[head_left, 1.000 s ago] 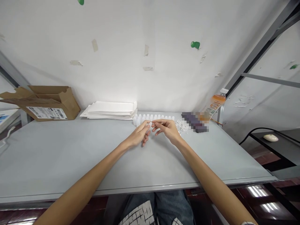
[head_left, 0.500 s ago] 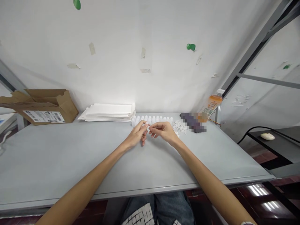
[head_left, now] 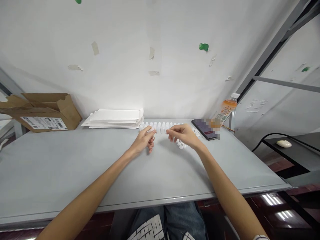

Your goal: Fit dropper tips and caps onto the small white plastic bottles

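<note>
My left hand [head_left: 142, 140] is closed on a small white plastic bottle [head_left: 153, 129], mostly covered by the fingers. Some way to its right, my right hand [head_left: 183, 134] hovers above the table, thumb and fingertips pinched together; whether anything tiny sits between them cannot be made out. Behind both hands stands a row of small translucent white bottles [head_left: 159, 127]. Below the right hand lie several small white caps [head_left: 181, 144]. A heap of thin white plastic pieces [head_left: 198, 132] shows beyond that hand, partly hidden by it.
A stack of white paper sheets [head_left: 113, 119] lies against the wall, beside an open cardboard box [head_left: 47, 111]. At the back right are a dark phone [head_left: 203, 128] and an orange drink bottle [head_left: 227, 108]. The grey table's front edge [head_left: 160, 201] runs before my lap.
My right hand has moved away from the left, to the right, opening a gap between them. The left hand keeps its grip. The loose caps now show below the right hand.
</note>
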{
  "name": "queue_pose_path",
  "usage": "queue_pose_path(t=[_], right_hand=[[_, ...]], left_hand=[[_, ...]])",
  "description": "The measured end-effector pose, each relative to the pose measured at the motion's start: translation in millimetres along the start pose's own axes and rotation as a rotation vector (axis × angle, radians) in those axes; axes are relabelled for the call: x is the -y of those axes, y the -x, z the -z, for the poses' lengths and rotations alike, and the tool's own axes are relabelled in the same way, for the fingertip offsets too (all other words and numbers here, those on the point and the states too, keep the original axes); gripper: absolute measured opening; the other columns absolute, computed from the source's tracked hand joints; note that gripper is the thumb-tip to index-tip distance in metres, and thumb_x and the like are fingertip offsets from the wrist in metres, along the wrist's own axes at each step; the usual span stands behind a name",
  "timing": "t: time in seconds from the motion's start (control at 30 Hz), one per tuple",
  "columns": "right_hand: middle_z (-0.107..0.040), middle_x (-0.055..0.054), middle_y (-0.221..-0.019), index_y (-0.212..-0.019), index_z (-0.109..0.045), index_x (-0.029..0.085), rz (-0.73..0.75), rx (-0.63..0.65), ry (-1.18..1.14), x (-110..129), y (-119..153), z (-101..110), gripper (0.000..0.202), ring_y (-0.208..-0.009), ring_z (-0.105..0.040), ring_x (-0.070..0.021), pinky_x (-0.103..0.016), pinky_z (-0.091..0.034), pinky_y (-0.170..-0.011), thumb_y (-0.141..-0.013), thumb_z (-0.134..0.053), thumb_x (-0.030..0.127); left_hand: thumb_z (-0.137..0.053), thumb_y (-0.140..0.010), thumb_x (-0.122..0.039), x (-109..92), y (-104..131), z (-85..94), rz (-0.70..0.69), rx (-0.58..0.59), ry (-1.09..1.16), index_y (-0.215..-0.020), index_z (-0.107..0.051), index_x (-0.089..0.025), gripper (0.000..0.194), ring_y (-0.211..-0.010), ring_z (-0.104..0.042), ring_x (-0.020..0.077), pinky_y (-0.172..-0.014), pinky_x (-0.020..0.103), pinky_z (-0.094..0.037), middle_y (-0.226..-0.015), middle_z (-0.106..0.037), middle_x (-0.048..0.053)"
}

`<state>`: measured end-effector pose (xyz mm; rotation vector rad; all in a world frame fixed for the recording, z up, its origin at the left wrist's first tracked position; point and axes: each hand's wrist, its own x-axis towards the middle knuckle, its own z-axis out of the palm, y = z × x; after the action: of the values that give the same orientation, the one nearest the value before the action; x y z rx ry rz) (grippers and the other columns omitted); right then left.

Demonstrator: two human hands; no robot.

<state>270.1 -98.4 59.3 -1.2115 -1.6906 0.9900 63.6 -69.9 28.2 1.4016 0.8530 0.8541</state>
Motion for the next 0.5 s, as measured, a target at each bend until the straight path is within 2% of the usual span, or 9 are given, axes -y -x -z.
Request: queue_pose_path(t=[0.13,0.23,0.37,0.43,0.5], right_hand=[[-0.066,-0.006,-0.062,-0.071,-0.071,0.013,-0.028,-0.29,0.259,-14,1,47,0.034,-0.053,-0.058,-0.0141,-0.025,-0.046,-0.049,-0.076,-0.067,0.046],[-0.064,-0.005,-0.058,-0.072,-0.071,0.013,-0.067,-0.369,0.356,-27,2,69,0.03,-0.051,-0.056,-0.0147,-0.025,-0.043,-0.046,-0.075,-0.066,0.042],[-0.068,-0.004,-0.064,-0.072,-0.073,0.015,-0.05,-0.286,0.482,-32,0,66,0.021,-0.056,-0.057,-0.0143,-0.027,-0.043,-0.057,-0.074,-0.066,0.035],[-0.071,-0.003,-0.072,-0.074,-0.074,0.018,-0.019,-0.243,0.598,-31,-2,55,0.017,-0.063,-0.059,-0.0144,-0.027,-0.043,-0.063,-0.075,-0.065,0.033],[-0.071,-0.002,-0.079,-0.076,-0.074,0.02,-0.014,-0.23,0.735,-31,-5,44,0.015,-0.066,-0.059,-0.0142,-0.026,-0.039,-0.063,-0.077,-0.064,0.032]], left_hand=[[-0.051,-0.086,-0.042,5,2,1.3,0.044,0.014,-0.185,-0.088,-0.05,-0.02,0.023,-0.041,-0.042,0.0088,-0.039,0.022,-0.04,-0.058,-0.041,-0.006],[-0.045,-0.089,-0.044,5,5,2.5,-0.009,-0.001,-0.449,-0.086,-0.054,-0.02,0.026,-0.044,-0.043,0.011,-0.048,0.024,-0.039,-0.054,-0.041,-0.006],[-0.044,-0.088,-0.037,2,7,2.5,-0.124,-0.002,-0.814,-0.086,-0.06,-0.021,0.022,-0.057,-0.051,0.0158,-0.059,0.027,-0.036,-0.061,-0.051,-0.003],[-0.043,-0.087,-0.034,2,6,2.1,-0.135,0.013,-0.906,-0.087,-0.062,-0.022,0.023,-0.061,-0.052,0.0177,-0.061,0.028,-0.035,-0.063,-0.056,-0.002],[-0.043,-0.087,-0.033,4,6,2.0,-0.143,0.023,-0.954,-0.09,-0.063,-0.022,0.023,-0.066,-0.055,0.0193,-0.063,0.028,-0.036,-0.069,-0.061,0.0]])
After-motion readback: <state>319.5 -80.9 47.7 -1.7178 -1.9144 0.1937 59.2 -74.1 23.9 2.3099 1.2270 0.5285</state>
